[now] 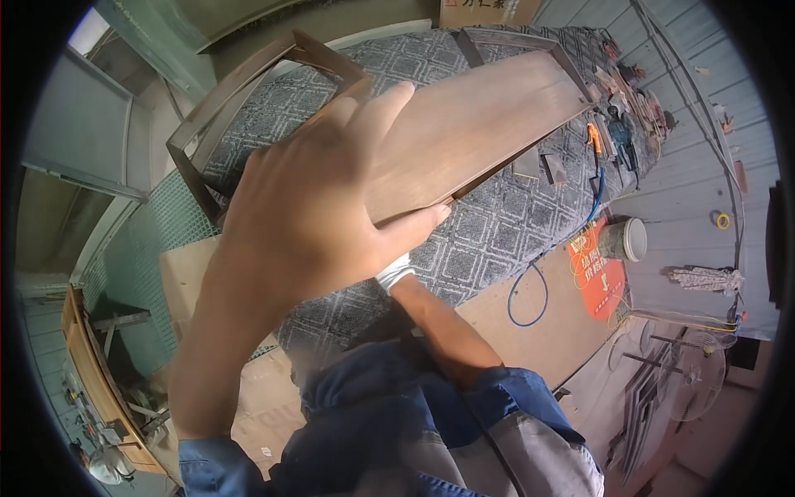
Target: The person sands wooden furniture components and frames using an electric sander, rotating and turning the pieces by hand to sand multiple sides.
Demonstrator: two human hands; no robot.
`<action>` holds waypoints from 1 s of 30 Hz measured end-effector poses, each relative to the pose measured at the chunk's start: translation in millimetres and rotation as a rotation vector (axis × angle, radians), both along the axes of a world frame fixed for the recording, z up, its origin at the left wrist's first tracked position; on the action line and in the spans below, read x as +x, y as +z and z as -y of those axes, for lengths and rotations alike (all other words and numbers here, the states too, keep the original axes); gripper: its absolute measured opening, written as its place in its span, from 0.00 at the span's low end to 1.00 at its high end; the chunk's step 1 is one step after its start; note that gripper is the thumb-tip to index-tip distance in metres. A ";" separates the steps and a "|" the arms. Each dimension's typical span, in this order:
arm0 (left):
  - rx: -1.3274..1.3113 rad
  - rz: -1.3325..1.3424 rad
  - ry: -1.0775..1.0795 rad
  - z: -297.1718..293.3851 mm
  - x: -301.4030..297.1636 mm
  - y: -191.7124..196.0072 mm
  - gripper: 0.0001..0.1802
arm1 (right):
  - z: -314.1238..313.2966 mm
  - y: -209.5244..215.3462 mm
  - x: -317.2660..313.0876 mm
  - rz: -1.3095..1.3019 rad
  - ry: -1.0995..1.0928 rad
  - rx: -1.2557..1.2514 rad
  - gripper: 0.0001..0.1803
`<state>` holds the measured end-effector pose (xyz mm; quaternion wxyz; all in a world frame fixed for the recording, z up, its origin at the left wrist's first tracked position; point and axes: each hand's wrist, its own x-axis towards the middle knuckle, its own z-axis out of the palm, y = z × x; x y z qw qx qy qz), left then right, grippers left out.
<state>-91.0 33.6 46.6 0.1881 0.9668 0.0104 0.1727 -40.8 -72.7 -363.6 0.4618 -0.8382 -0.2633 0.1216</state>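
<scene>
- Left hand (319, 199): spread before brown wooden panel (489, 116); cannot tell if gripping.
- White-gloved right hand (396, 272): mostly hidden; grasp unclear.
- Patterned cloth (505, 217) beneath panel.

- The board (489, 116) before me is long, flat and brown, with wood grain showing on its face.
- It lies slantwise on the worktop's grey patterned cover (513, 211), its far end up and to the right.
- My left hand (306, 199) hides its near end from view.
- A brown frame (566, 73) shows past its far end, and a dark edge runs along its lower side.
</scene>
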 end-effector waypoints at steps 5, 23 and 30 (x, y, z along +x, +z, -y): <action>-0.032 0.001 -0.043 -3.4 11.1 -4.3 0.54 | 53.9 54.0 67.2 -0.013 -0.177 -0.167 0.25; -0.090 -0.288 -0.098 -4.7 24.1 25.9 0.60 | 84.1 83.4 89.2 0.179 0.046 -0.297 0.21; -0.114 -0.319 0.180 4.3 12.7 22.8 0.65 | 117.8 61.1 115.6 0.303 0.062 -0.326 0.36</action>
